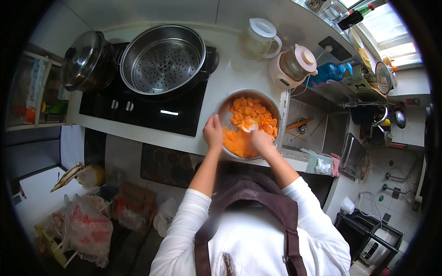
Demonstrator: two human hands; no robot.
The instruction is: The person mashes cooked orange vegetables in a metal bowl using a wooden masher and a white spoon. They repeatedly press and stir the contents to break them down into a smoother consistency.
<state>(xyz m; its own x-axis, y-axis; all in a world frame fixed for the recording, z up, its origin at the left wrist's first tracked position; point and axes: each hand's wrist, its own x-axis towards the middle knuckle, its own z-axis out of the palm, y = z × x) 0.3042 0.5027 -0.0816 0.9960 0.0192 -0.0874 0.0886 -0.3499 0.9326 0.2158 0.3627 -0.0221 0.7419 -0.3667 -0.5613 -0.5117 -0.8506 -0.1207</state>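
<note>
A round stainless-steel bowl (226,103) stands on the white counter before me, beside the sink. Sliced orange pieces, apparently carrot (247,107), fill its far and right parts. On the near side lies a smoother orange mash (241,143). My left hand (212,132) grips the left rim of the bowl. Inside it, my right hand (261,142) holds a white round-ended utensil (249,125), smeared with orange, amid the pieces. The fingers hide its handle, so its exact kind cannot be told.
A perforated steamer pot (164,63) and a lidded pot (88,62) stand on the black cooktop (148,119). Behind the bowl are a glass pitcher (259,39) and a pink electric kettle (295,67). The sink (309,138) adjoins on the right, with cloths (321,162) on its front edge.
</note>
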